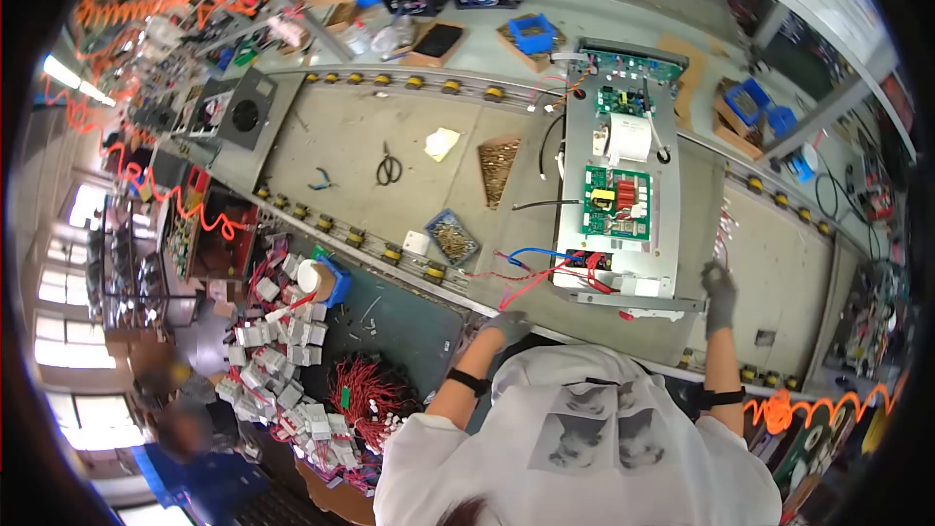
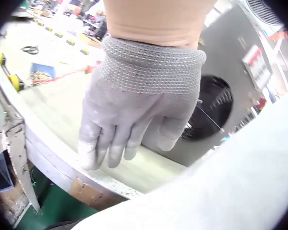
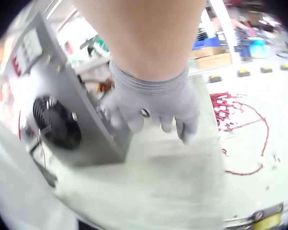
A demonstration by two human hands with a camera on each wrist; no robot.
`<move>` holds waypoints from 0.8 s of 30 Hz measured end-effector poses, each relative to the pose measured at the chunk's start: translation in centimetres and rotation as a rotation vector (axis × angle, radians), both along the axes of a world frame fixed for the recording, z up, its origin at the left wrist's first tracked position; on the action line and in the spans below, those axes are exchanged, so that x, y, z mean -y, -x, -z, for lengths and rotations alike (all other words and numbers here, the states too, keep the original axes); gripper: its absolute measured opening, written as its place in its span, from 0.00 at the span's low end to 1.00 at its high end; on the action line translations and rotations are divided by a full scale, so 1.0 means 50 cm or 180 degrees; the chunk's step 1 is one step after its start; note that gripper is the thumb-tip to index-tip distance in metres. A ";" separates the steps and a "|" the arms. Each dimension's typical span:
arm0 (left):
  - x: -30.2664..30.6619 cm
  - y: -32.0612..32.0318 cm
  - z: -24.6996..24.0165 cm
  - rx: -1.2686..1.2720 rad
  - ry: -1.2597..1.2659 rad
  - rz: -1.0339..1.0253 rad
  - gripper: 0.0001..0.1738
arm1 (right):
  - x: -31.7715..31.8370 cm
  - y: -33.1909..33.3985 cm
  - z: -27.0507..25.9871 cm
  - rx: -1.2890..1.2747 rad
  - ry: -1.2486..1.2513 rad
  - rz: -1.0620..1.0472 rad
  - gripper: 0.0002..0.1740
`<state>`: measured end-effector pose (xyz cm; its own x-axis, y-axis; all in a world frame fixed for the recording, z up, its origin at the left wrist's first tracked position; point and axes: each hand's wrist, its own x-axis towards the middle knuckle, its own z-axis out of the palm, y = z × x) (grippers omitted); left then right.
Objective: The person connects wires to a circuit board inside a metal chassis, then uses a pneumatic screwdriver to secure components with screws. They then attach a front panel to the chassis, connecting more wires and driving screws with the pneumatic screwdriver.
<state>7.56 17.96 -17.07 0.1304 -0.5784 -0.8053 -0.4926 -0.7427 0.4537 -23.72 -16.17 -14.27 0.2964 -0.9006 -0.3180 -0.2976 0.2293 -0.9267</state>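
A metal chassis (image 1: 575,156) with green circuit boards (image 1: 617,203) and loose red and blue wires stands on the work line before me. Its grey end panel with a round black fan (image 3: 56,122) shows in the right wrist view. My gloved right hand (image 1: 719,294) is beside the chassis's right front corner, fingers pointing down and loosely bent, the thumb side close to the metal panel (image 3: 93,129). Near the line's front edge is my gloved left hand (image 2: 134,115), its fingers hanging relaxed with nothing held. In the head view it is left of the chassis, by the red wires (image 1: 526,290).
Left of the chassis lie scissors (image 1: 389,169), pliers (image 1: 320,178), a tray of screws (image 1: 451,237) and a cardboard box of small parts (image 1: 499,171). Red twisted wires (image 3: 225,112) lie right of my right hand. White-boxed parts and red wire bundles (image 1: 365,399) fill the left bench.
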 end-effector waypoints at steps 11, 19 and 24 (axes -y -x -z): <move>0.152 -0.022 -0.240 -0.0156 0.0759 -0.1186 0.23 | -0.202 -0.124 -0.415 -0.1771 0.3258 -0.1713 0.08; 0.401 0.043 -0.189 -0.0016 0.2613 -0.1219 0.19 | -0.196 -0.080 -0.375 -0.1225 0.4215 -0.1073 0.11; 0.509 0.118 -0.214 -0.0121 0.3856 -0.1208 0.14 | -0.168 0.021 -0.404 -0.1167 0.3985 -0.1534 0.10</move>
